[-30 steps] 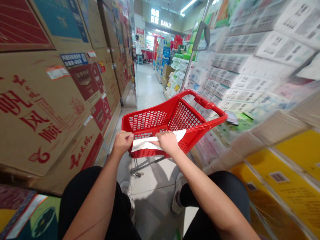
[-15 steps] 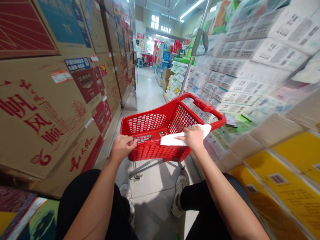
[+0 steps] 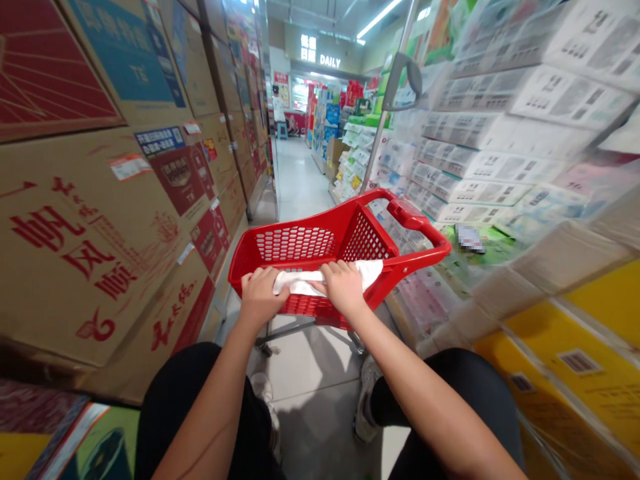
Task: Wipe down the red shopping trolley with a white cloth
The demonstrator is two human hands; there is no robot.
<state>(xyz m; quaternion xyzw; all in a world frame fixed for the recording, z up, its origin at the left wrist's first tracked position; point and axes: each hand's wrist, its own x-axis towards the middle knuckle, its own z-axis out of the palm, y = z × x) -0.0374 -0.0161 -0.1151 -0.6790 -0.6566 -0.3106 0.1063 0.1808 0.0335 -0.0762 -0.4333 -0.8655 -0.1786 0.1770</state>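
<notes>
A red plastic shopping cart (image 3: 295,243) with grid-like walls stands in front of me between my knees. A white cloth (image 3: 370,270) lies folded over its near rim. My right hand (image 3: 343,283) is closed on the cloth, fingers over the rim and pressed against it. At the cloth's left end, my left hand (image 3: 263,293) curls over the same rim, with the thumb against the cloth. Both hands are close together, the cloth stretching between them. My fingers hide part of the rim. To the right, the cart's red handle (image 3: 415,223) is untouched.
Stacked cartons (image 3: 65,247) rise close on my left. White packs (image 3: 480,153) and yellow boxes (image 3: 565,353) line the right. A metal pole with a grey handle (image 3: 395,83) stands behind the cart. The aisle floor (image 3: 297,180) runs ahead to a distant person.
My right hand slid left along the rim with the cloth. My left hand shifted slightly right and now meets the cloth's end. The cart's left end tilted a little lower and left.
</notes>
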